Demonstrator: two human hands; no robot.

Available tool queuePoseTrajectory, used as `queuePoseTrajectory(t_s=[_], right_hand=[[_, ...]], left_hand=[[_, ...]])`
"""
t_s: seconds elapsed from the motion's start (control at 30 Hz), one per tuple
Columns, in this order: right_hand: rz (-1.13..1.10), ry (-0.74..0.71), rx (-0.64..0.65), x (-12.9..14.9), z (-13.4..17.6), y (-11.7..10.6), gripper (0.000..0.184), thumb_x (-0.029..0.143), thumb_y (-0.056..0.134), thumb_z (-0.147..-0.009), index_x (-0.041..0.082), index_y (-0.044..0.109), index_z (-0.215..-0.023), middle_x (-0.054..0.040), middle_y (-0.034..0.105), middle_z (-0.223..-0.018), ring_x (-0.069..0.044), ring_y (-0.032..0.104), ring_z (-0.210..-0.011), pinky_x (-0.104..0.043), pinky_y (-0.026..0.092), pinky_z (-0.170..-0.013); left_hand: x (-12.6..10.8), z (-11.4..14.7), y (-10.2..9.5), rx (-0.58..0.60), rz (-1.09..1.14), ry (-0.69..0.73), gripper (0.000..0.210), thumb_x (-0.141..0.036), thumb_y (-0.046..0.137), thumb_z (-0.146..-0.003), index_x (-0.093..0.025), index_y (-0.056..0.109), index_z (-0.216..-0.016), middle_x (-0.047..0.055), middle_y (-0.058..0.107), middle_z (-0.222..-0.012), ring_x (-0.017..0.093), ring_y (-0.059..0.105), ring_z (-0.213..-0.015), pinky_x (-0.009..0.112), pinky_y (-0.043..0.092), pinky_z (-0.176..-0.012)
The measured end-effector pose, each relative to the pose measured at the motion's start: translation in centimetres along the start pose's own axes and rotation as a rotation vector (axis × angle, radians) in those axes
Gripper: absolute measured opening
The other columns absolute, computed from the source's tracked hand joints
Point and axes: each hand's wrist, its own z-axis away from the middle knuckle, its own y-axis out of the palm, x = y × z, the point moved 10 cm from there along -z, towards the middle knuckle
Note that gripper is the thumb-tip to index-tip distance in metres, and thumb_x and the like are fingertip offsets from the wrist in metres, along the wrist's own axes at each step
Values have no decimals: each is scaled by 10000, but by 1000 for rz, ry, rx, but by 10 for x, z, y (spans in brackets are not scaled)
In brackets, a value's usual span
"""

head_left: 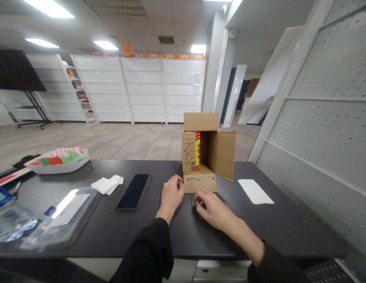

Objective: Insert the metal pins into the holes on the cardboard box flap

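Just beyond both hands, open cardboard box [212,151] on dark counter [289,224], mouth facing the wearer, one flap up, one out to the right, lower flap [200,187] lying toward the hands. Left hand [171,194]: fingers curled narrow, right beside the lower flap's left edge; can't tell if it touches the flap or holds anything. Right hand [214,208]: fingers bent narrow by the flap's near edge, slim metal item [193,200] at the fingertips; can't tell if pinched or only touched. Ahead of the hands, small round metallic spots dot the box's left side, more in a row across the lower flap; yellow-red strip [197,151] runs down beside the opening. Left of left hand: dark-screened phone [133,192] near, then crumpled white tissue [107,184], clear plastic case [82,208], and, well apart, water bottle [13,216]. Farther off, ahead and left, white basket [59,169] with colourful contents. Right of right hand, white paper [255,191] flat, apart from the box.
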Motion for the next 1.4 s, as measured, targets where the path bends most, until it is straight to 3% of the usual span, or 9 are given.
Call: queuePoseTrajectory(t_s=[0.3,0.53,0.8,1.4], right_hand=[[140,139,1,-23,-39,-26,222,116,543,-850,191,587,-1054,-25,693,-819,-166,623,-775,-243,329,-636],[262,159,6,-28,-61,-28,242,130,525,-863,197,584,-1088,-39,705,-861,-175,641,-794,-258,307,-608],[342,169,24,-28,-68,-23,221,144,503,-868,205,589,-1062,-70,711,-949,-203,643,-838,-280,304,-614],[396,205,40,-23,-73,-24,172,166,482,-872,209,586,-1002,-88,688,-939,-214,628,-810,-292,256,-579]], left_hand=[[1,0,0,-2,-2,-3,126,-158,482,-866,-197,602,-866,26,681,-851,136,589,-716,253,383,-677],[0,-1,-1,-4,0,0,129,-152,490,-855,-201,609,-862,24,675,-838,139,594,-721,252,385,-679],[1,-1,1,-15,7,13,125,-158,483,-856,-200,600,-855,26,677,-849,135,591,-717,251,390,-686],[1,0,0,-15,-1,11,121,-156,486,-851,-203,598,-849,19,675,-834,132,586,-698,250,387,-680]])
